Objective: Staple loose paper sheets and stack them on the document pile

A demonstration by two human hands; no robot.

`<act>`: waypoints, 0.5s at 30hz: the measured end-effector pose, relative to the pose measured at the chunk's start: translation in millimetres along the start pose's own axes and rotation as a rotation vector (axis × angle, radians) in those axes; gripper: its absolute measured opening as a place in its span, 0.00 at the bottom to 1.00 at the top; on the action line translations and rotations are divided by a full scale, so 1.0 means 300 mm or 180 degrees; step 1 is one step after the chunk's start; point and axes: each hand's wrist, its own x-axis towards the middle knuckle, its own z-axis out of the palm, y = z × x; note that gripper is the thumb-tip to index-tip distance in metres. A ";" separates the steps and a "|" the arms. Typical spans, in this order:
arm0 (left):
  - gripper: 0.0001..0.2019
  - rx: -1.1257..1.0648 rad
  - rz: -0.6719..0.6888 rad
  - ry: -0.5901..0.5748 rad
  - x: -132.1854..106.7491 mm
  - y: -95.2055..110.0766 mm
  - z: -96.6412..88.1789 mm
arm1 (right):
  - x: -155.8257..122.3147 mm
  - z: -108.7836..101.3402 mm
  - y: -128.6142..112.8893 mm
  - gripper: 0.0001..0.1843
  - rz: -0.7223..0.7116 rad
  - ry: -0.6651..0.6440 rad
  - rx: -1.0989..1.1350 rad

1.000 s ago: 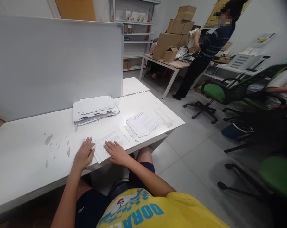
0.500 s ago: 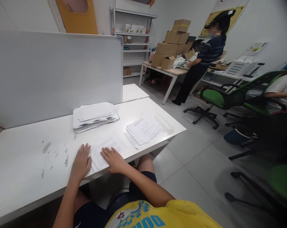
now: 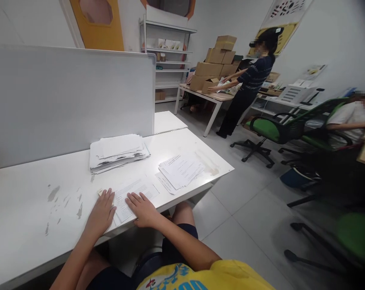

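Observation:
Printed sheets of paper (image 3: 126, 201) lie flat at the front edge of the white table (image 3: 22, 213). On their right part rests my right hand (image 3: 142, 208), palm down with its fingers stretched out. My left hand (image 3: 101, 213) lies flat at the sheets' left edge, fingers extended. A small pale thing (image 3: 100, 192) peeks out by its fingertips; its kind is unclear. To the right is a fanned pile of printed papers (image 3: 182, 171). Behind the hands sits a thicker stack of papers (image 3: 119, 152).
A white partition panel (image 3: 70, 104) stands along the table's back. Farther off, a person (image 3: 258, 76) stands at another table with cardboard boxes (image 3: 208, 69). Green office chairs (image 3: 265, 128) and a seated person (image 3: 351, 117) are on the right. A metal shelf (image 3: 169, 50) stands behind.
The view has shifted slightly. Both my hands remain flat on the papers and the table. The standing person's arms now stretch forward toward an open box.

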 end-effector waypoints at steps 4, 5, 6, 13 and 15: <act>0.27 0.0042 -0.0009 0.0098 -0.001 0.003 0.000 | 0.003 -0.005 -0.001 0.52 0.0003 0.0034 0.0040; 0.27 0.0038 -0.0028 0.0119 -0.003 0.002 0.000 | 0.004 -0.005 0.000 0.52 -0.0001 0.0038 0.0050; 0.27 0.0022 -0.0047 0.0137 -0.004 0.000 -0.001 | 0.006 -0.006 0.001 0.53 -0.0008 0.0041 0.0060; 0.28 -0.0211 -0.0624 0.0305 -0.020 0.006 -0.005 | -0.026 -0.023 -0.039 0.47 0.0074 -0.0009 0.0123; 0.29 -0.0250 -0.0846 0.0293 -0.022 0.015 -0.008 | -0.061 -0.038 -0.072 0.40 0.0207 -0.0078 0.0147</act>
